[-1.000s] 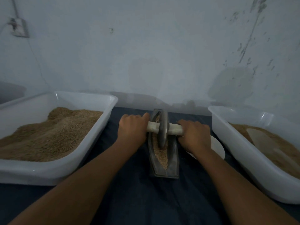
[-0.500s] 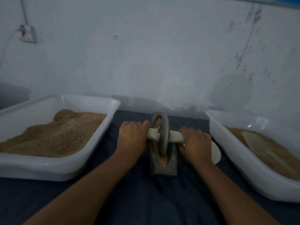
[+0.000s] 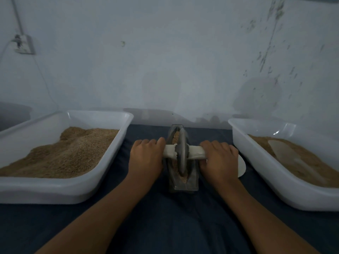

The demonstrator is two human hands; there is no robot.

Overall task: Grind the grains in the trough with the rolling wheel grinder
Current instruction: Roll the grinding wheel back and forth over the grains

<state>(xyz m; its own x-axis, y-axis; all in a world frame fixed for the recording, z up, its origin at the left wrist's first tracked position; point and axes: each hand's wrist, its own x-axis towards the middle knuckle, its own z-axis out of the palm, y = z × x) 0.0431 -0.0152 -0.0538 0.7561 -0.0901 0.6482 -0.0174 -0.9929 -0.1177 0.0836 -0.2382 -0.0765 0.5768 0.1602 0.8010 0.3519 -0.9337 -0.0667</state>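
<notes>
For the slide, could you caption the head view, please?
Both hands, left hand and right hand, grip the wheel grinder in the grain-filled trough.

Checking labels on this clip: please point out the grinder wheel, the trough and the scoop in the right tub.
grinder wheel [image 3: 182,153], head view, on the disc's face.
trough [image 3: 194,177], head view, on its near right wall.
scoop [image 3: 286,153], head view, on the pale blade lying on the grain.
</notes>
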